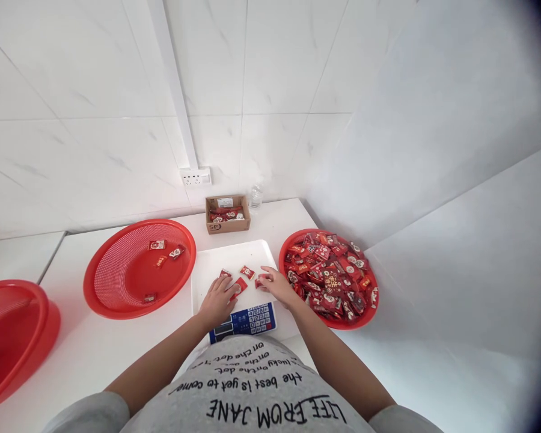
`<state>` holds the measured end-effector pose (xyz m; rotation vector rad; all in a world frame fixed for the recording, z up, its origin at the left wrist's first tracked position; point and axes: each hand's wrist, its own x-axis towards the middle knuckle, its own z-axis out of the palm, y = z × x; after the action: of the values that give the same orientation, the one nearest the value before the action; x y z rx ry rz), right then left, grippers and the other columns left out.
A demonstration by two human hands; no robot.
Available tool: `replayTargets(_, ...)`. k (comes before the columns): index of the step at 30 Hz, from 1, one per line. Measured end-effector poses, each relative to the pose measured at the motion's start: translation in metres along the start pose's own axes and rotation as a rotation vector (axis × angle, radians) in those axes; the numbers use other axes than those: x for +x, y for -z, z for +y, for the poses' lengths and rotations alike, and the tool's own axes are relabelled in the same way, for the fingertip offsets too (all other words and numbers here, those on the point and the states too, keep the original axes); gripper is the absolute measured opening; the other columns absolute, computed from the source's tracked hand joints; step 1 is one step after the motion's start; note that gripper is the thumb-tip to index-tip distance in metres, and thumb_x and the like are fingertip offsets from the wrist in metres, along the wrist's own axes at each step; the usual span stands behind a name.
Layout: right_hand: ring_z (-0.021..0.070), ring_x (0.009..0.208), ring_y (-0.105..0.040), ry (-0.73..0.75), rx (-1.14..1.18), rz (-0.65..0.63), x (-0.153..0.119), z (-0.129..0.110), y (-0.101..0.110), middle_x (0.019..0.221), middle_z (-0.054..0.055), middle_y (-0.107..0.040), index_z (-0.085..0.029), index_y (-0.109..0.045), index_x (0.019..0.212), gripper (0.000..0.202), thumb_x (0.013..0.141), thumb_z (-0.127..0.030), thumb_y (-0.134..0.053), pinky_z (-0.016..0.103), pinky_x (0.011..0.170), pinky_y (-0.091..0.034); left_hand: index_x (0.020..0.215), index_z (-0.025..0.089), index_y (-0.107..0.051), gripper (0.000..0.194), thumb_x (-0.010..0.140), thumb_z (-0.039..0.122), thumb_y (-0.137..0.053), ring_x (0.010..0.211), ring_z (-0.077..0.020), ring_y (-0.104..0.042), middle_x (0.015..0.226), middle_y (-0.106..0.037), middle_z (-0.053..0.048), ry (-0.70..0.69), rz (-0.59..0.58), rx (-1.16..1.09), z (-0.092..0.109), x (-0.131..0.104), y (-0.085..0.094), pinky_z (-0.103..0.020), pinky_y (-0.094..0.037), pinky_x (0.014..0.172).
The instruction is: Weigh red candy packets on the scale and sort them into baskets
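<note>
A white weighing scale (pixel 207 264) with a blue keypad (pixel 252 320) stands in front of me. Several small red wrapped packets lie on its plate, among them one packet (pixel 247 272) near the middle. My left hand (pixel 216 302) rests over the plate's left part, fingers spread, touching a red packet (pixel 239 287) and partly covering another packet (pixel 225 273). On the plate's right side, my right hand (pixel 276 285) has its fingers closed around a small red packet (pixel 258 281).
A red basket (pixel 285 246) heaped with red packets stands at the right. On the left, a red mesh basket (pixel 117 258) holds several packets; another red basket (pixel 49 325) sits farther left. Behind the scale are a cardboard box (pixel 228 227) of packets and a clear plastic bottle (pixel 255 197).
</note>
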<state>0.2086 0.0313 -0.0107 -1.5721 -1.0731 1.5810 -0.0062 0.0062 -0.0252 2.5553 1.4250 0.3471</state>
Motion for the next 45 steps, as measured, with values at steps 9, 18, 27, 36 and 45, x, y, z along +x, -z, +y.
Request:
replayTargets(9, 0.0179, 0.091, -0.061, 0.206, -0.136, 0.197, 0.000, 0.017, 0.021, 0.104, 0.009, -0.064, -0.017, -0.059, 0.106, 0.033, 0.074, -0.024, -0.052, 0.035, 0.079, -0.051, 0.137, 0.029, -0.033, 0.059, 0.082, 0.039, -0.052, 0.136, -0.0300, -0.016, 0.148, -0.026, -0.006, -0.106, -0.074, 0.021, 0.015, 0.027, -0.004, -0.051, -0.018, 0.108)
replayTargets(18, 0.0214, 0.110, -0.049, 0.277, -0.864, 0.479, -0.010, 0.020, 0.084, 0.114, 0.011, -0.059, -0.016, -0.059, 0.110, 0.034, 0.082, -0.022, -0.041, 0.035, 0.095, -0.037, 0.129, 0.034, -0.045, 0.044, 0.087, 0.045, -0.042, 0.134, -0.0308, -0.023, 0.145, -0.033, -0.005, -0.088, -0.158, 0.123, 0.012, 0.046, -0.018, -0.055, -0.017, 0.105)
replayTargets(27, 0.0259, 0.121, -0.037, 0.044, -1.327, 0.386, 0.003, 0.021, 0.086, 0.138, 0.011, -0.039, -0.020, -0.040, 0.132, 0.046, 0.086, -0.028, -0.038, 0.041, 0.094, -0.029, 0.136, 0.028, -0.036, 0.053, 0.086, 0.041, -0.045, 0.135, -0.0298, -0.022, 0.147, -0.029, -0.009, 0.031, -0.058, 0.137, 0.002, 0.020, -0.012, -0.051, -0.020, 0.107)
replayTargets(36, 0.0259, 0.113, -0.042, -0.030, -1.412, 0.278, 0.003, 0.016, 0.076, 0.124, 0.013, -0.051, -0.020, -0.053, 0.116, 0.037, 0.086, -0.020, -0.032, 0.043, 0.089, -0.029, 0.139, 0.020, -0.032, 0.057, 0.088, 0.045, -0.037, 0.136, -0.0292, -0.018, 0.147, -0.027, -0.012, 0.237, 0.000, 0.053, -0.011, -0.022, -0.007, -0.052, -0.019, 0.107)
replayTargets(45, 0.0255, 0.099, -0.053, -0.010, -1.327, 0.294, 0.012, 0.013, 0.081, 0.103, 0.011, -0.063, -0.020, -0.065, 0.088, 0.027, 0.083, -0.017, -0.039, 0.039, 0.082, -0.034, 0.137, 0.020, -0.034, 0.054, 0.089, 0.044, -0.036, 0.137, -0.0268, -0.016, 0.146, -0.031, -0.010, 0.252, 0.046, -0.019, -0.005, -0.030, -0.006, -0.050, -0.020, 0.108)
